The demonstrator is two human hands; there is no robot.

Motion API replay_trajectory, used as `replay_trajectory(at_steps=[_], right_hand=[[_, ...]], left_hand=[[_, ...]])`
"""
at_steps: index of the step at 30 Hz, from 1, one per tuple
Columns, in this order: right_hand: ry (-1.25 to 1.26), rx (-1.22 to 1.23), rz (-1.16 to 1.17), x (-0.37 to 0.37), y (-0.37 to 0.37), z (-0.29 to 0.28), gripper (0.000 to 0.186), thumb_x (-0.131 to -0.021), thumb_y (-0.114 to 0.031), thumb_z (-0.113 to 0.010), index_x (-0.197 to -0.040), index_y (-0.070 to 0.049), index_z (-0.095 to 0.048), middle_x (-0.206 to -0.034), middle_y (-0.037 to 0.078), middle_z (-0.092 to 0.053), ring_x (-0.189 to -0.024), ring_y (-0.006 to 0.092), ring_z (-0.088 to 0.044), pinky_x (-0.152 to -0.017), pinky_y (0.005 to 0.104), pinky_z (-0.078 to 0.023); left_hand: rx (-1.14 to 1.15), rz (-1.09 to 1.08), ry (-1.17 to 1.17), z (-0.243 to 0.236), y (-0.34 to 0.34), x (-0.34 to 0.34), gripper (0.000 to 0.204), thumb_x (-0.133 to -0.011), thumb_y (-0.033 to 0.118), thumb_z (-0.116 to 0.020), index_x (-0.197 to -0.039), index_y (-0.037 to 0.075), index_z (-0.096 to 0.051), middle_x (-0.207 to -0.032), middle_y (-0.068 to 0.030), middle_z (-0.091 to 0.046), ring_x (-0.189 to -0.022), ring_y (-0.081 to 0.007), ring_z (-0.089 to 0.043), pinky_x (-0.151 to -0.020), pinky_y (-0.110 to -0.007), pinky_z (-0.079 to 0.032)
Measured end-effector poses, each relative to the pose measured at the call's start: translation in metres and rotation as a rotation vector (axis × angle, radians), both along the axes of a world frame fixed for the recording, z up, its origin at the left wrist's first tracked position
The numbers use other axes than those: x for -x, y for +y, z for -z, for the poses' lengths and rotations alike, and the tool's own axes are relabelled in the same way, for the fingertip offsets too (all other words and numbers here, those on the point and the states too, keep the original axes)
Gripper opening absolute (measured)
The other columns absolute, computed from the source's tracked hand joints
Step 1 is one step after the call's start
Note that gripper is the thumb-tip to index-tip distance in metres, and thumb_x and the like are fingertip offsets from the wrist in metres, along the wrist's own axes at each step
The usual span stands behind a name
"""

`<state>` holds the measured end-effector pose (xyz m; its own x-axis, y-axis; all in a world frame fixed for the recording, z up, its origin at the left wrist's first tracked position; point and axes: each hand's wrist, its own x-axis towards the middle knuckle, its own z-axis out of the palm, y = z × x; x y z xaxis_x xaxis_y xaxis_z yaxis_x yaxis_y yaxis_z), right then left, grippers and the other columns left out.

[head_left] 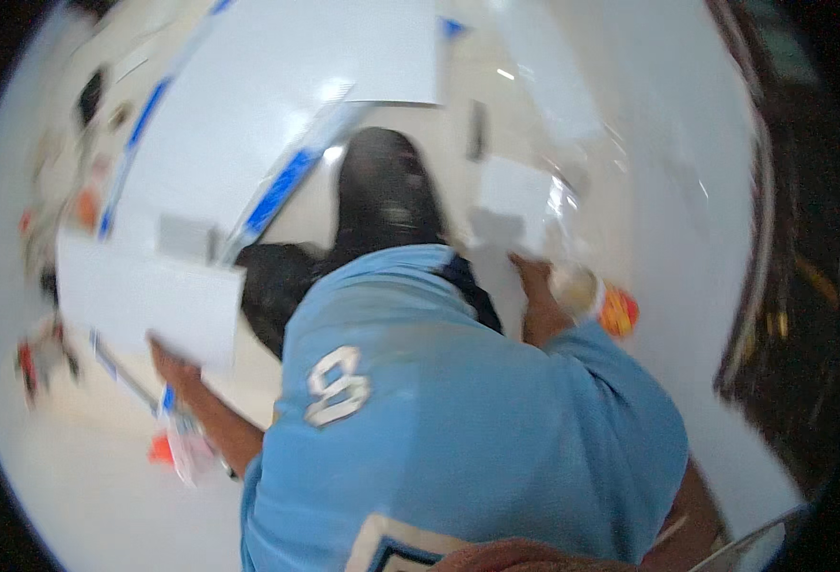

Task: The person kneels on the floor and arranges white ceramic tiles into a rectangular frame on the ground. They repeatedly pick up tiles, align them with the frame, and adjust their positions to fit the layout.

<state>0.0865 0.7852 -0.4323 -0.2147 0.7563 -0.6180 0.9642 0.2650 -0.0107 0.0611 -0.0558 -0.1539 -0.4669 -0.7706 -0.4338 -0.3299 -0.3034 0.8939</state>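
Left grip (174, 367) clasps a white panel (143, 296) – can't tell if right grip (533, 276) is closed.

the light blue shirt (477, 410) bears white markings (339, 387).

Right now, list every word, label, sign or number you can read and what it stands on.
Blue shirt: one white number-like mark, not copied out.
Lower on it: white-bordered patch, partly hidden, unreadable.
Red-and-yellow thing beside the right hand: too blurred to read.
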Motion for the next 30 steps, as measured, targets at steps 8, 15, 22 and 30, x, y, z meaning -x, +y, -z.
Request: replay_trajectory(at_steps=[8,15,22,30], right_hand=[[0.038,-0.104,-0.695,0.01,0.054,-0.021,0.085,-0.091,-0.045,-0.079,-0.146,0.011,-0.047,-0.141,0.028,-0.061,-0.13,0.0427,-0.058,-0.111,0.0516,-0.044],[0.544,-0.552,-0.902,0.11,0.012,-0.193,0.075,-0.098,-0.046,-0.072,-0.14,0.014,-0.052,-0.141,0.036,-0.058,-0.131,0.0501,-0.056,-0.111,0.0531,-0.045],[1.213,-0.015,-1.106,0.281,-0.177,-0.455,0.04,-0.096,-0.025,-0.075,-0.113,0.009,-0.061,-0.103,0.018,-0.066,-0.094,0.0284,-0.061,-0.089,0.0389,-0.05],[1.244,0.88,-0.949,0.388,-0.449,-0.44,0.043,-0.097,-0.016,-0.075,-0.129,0.009,-0.062,-0.105,0.011,-0.069,-0.093,0.0156,-0.063,-0.084,0.031,-0.053]], left_hand=[[0.346,-0.003,0.154,-0.032,0.035,0.025,0.051,-0.1,0.034,-0.076,-0.126,-0.008,-0.064,-0.116,-0.0151,-0.072,-0.1,-0.0215,-0.068,-0.09,-0.035,-0.056],[0.228,-0.055,0.222,-0.025,0.005,0.013,0.042,-0.102,0.03,-0.072,-0.125,-0.005,-0.067,-0.107,-0.0117,-0.074,-0.092,-0.018,-0.068,-0.082,-0.033,-0.056],[0.053,-0.006,0.352,-0.007,-0.01,0.012,0.043,-0.103,0.028,-0.069,-0.128,-0.007,-0.065,-0.114,-0.014,-0.073,-0.096,-0.0196,-0.069,-0.087,-0.035,-0.057],[-0.022,0.023,0.359,-0.044,0.022,0.037,0.044,-0.104,0.025,-0.068,-0.13,-0.009,-0.063,-0.115,-0.0156,-0.072,-0.097,-0.0208,-0.069,-0.088,-0.036,-0.057]])
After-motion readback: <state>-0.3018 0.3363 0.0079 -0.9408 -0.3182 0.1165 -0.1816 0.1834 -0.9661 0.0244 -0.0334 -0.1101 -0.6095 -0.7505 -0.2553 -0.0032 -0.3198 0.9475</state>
